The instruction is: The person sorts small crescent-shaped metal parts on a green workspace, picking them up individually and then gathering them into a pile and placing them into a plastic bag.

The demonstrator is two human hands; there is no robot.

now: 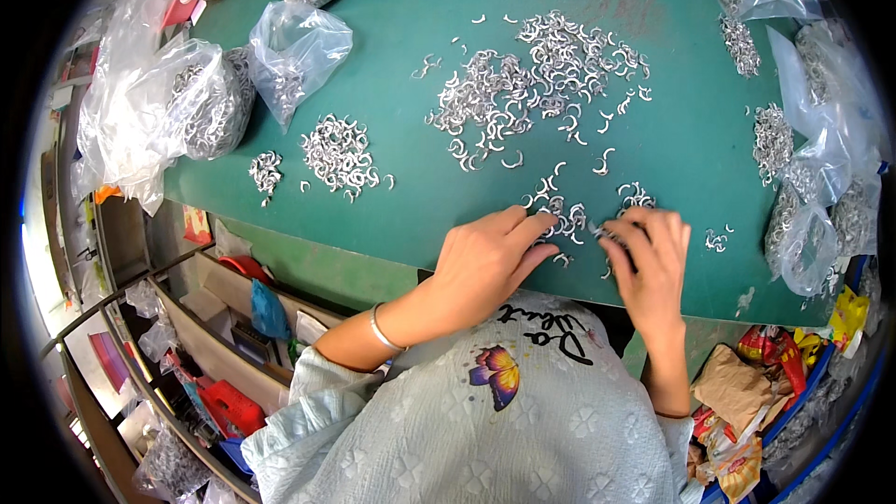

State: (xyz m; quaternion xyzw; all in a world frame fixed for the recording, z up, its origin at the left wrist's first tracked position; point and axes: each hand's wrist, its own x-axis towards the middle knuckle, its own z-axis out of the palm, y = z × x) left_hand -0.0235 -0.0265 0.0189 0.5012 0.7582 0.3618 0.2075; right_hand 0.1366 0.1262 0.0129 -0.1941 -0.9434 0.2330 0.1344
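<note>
Small silver C-shaped metal pieces [564, 217] lie in a loose pile at the table's near edge, between my hands. My left hand [485, 261] rests at the left of this pile, index finger and thumb spread apart with nothing seen gripped between them. Curled over the pile's right side, my right hand [655, 257] has its fingers bent around a small silver piece [602, 231] at the fingertips; its exact shape is partly hidden. More pieces [637, 196] show just beyond the right knuckles. Farther off spreads a much larger heap of the same pieces [560, 65].
Smaller heaps [338, 154] sit on the green table [420, 215] at left. Clear plastic bags of pieces [213, 107] crowd the left edge, and more bags [826, 159] line the right. Below the table, shelving [215, 308] stands left and a blue crate with wrappers [747, 392] right.
</note>
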